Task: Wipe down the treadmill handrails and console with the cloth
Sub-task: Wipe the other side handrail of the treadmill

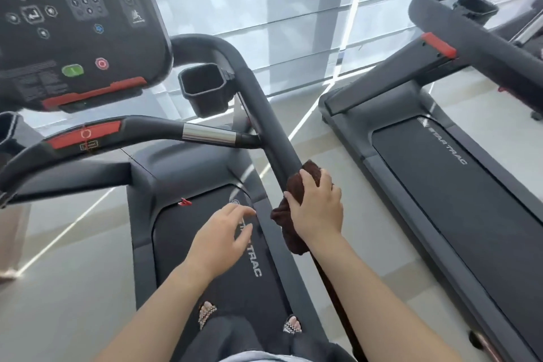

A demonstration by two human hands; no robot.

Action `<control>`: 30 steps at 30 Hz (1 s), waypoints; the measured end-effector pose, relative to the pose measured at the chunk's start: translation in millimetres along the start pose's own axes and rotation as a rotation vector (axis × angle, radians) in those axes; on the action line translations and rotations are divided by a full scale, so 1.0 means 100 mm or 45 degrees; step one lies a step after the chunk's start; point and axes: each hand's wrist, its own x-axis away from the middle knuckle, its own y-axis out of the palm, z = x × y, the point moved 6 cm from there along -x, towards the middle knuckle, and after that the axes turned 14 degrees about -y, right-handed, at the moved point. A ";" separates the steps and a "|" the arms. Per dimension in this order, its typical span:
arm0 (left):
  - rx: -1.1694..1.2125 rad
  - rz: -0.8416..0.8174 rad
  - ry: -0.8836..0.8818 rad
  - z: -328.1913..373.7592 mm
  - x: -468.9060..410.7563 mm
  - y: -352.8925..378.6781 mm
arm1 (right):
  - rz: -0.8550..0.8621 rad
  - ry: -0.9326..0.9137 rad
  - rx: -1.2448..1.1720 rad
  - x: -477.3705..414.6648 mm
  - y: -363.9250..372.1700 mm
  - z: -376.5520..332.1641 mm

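Running from about eleven o'clock down to five o'clock, the right handrail (266, 114) is a long dark padded bar whose upper end curves over toward the console (73, 26) at ten o'clock. Bunched around the rail's lower stretch sits the dark brown cloth (296, 185), its loose end hanging below the bar toward six o'clock. The right hand (316, 209) lies on top of the cloth with its fingers (307, 178) curled over it and round the rail, clasping both. The left hand (220, 238) floats over the belt (205, 244) at seven o'clock of the cloth, fingers loosely spread and touching nothing.

Just beside the rail at its upper part, an empty cup holder (205, 88) juts out toward nine o'clock. Below it a crossbar (164, 132) with a metal sleeve and a red panel meets the rail from the nine o'clock side, so the rail above that joint is crowded on its inner face. A small red clip (184, 202) lies at the belt's front edge. A second treadmill (440, 170) stands well apart at three o'clock, parallel to the first. Two sandalled feet show on the belt at six o'clock.
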 end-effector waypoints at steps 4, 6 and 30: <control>-0.023 -0.092 0.043 0.28 0.03 0.18 | 0.022 0.017 -0.110 0.60 -0.14 0.24; -0.093 -0.194 0.034 0.36 0.07 0.31 | 0.045 0.058 -0.158 0.94 -0.20 0.39; -0.087 -0.358 0.058 -0.23 1.24 0.24 | 0.247 0.113 0.094 1.79 -0.32 0.36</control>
